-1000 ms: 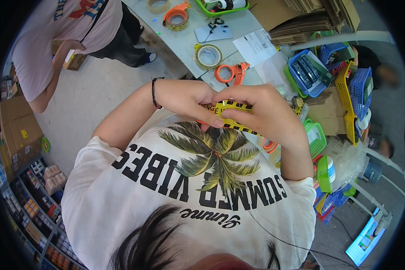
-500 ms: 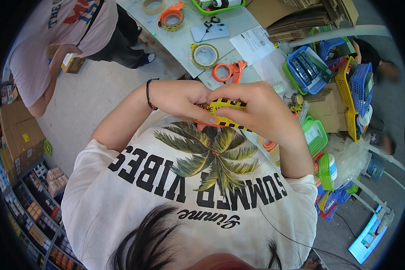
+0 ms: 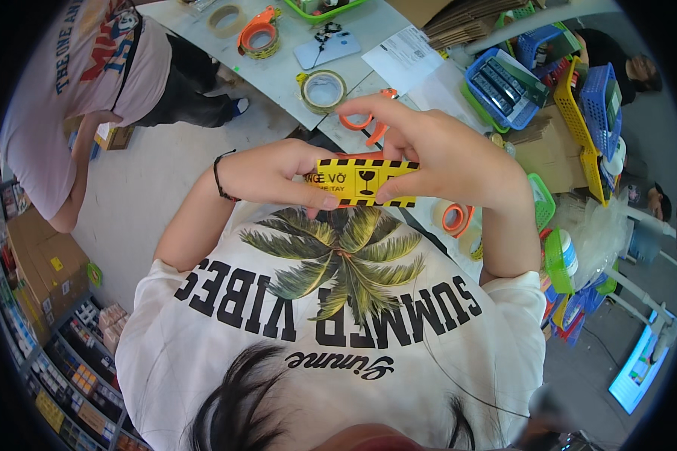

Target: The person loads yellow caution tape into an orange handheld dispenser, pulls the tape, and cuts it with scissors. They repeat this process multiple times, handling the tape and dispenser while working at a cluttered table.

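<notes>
Nearest is the white shirt (image 3: 203,353) of the person, with a strip of yellow-and-black tape (image 3: 366,182) held out just above its palm-tree print. The left hand (image 3: 271,177) grips the strip's left end, thumb on the printed face and fingers curled behind. The right hand (image 3: 459,161) pinches the strip's right end between thumb and bent fingers, its index finger stretched out beyond the strip; half a second ago that finger met the left hand, and the two now stand apart. More of the strip's face shows than before, including a glass symbol. Along the strip's far edge runs an orange thing (image 3: 361,156), mostly hidden, its shape unclear.

Beyond the strip, on the pale surface (image 3: 278,90), an orange tape dispenser (image 3: 376,134) is partly covered by the right hand. Past that come a yellowish tape roll (image 3: 306,92) and a phone (image 3: 327,50), both now farther left of the strip than earlier. A blue basket (image 3: 506,86) is beyond and right of the strip; a co-worker (image 3: 90,75) stands well to its left.
</notes>
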Demonstrator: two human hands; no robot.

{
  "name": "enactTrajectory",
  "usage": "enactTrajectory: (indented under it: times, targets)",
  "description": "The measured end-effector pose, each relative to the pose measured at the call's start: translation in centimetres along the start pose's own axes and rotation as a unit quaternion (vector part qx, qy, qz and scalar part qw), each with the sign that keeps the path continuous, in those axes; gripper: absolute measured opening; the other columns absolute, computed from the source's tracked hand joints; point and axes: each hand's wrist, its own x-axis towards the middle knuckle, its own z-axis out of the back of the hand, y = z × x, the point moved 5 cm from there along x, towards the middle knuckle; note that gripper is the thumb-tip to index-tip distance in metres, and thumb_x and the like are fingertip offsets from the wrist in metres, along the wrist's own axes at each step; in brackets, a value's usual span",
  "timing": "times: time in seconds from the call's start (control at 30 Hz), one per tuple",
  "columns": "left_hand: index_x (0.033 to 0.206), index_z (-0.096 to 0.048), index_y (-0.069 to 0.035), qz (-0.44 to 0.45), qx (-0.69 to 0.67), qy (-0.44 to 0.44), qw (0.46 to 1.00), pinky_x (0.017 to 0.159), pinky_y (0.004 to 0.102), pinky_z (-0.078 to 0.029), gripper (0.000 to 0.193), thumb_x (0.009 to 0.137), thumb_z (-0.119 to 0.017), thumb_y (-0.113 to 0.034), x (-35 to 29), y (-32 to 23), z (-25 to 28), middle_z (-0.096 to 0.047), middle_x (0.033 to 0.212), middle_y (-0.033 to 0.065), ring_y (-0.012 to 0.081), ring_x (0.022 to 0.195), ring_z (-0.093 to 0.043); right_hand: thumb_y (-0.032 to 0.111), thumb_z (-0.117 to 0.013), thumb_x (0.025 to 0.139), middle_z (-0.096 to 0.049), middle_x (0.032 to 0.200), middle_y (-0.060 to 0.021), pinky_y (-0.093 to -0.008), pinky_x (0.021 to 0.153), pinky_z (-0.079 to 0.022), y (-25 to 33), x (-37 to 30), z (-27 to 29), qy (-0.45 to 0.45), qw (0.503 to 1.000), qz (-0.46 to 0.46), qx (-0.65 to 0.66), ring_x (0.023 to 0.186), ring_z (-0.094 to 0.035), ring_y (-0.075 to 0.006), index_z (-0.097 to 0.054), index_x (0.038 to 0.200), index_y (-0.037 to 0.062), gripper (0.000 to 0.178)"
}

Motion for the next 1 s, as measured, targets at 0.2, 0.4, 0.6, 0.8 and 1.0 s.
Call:
enactTrajectory:
  times: [0.2,0.4,0.6,0.8,1.0]
  targets:
    - [0.107,-0.059,0.003,0.013,-0.015,-0.036,0.999,0.061,0.0207,-0.051,0.026,0.089,-0.070,-0.013,0.1,0.9,-0.1,-0.058,0.103,0.0038,0.0076,0.071,-0.061,0.003,-0.077,0.068,-0.056,0.076,-0.0068,-0.0303,0.060,-0.042,-1.9,0.1,-0.6,0.003,1.000,0.009,0.022,0.063,-0.049,-0.0164,-0.043,0.140,0.0140,0.080]
    - [0.112,-0.058,0.001,-0.024,-0.009,0.016,1.000,0.062,0.0196,-0.051,0.027,0.091,-0.068,-0.014,-0.1,0.9,0.7,-0.061,0.096,0.0002,0.0037,0.074,-0.059,0.002,-0.076,0.073,-0.051,0.069,-0.0038,-0.0293,0.059,-0.041,-2.5,0.6,-1.4,0.010,0.995,0.026,0.099,0.062,-0.048,-0.0142,-0.045,0.138,0.0147,0.073]
    - [0.107,-0.060,-0.001,-0.064,0.004,0.006,0.998,0.064,0.0203,-0.052,0.022,0.090,-0.068,-0.011,-0.2,1.9,1.0,-0.060,0.095,0.0001,0.0048,0.075,-0.059,0.003,-0.076,0.076,-0.051,0.067,-0.0015,-0.0271,0.058,-0.041,-2.5,0.8,-1.8,0.001,0.996,0.037,0.079,0.062,-0.049,-0.0117,-0.044,0.139,0.0158,0.072]
    - [0.094,-0.064,-0.003,-0.159,0.086,0.009,0.983,0.091,0.0313,-0.043,0.023,0.081,-0.076,-0.018,0.1,2.0,1.5,-0.061,0.085,0.0006,0.0108,0.086,-0.055,0.001,-0.077,0.074,-0.055,0.069,-0.0010,-0.0255,0.058,-0.044,-2.6,0.8,-2.1,0.016,0.983,0.068,0.170,0.064,-0.053,-0.0099,-0.043,0.139,0.0139,0.074]
    - [0.091,-0.063,-0.003,-0.134,0.084,-0.012,0.987,0.098,0.0327,-0.035,0.022,0.080,-0.076,-0.018,0.0,0.9,1.3,-0.061,0.083,0.0002,0.0131,0.087,-0.053,0.012,-0.085,0.065,-0.061,0.077,-0.0065,-0.0306,0.066,-0.049,-2.8,0.3,-1.6,0.037,0.977,0.015,0.211,0.073,-0.062,-0.0170,-0.049,0.135,0.0147,0.079]
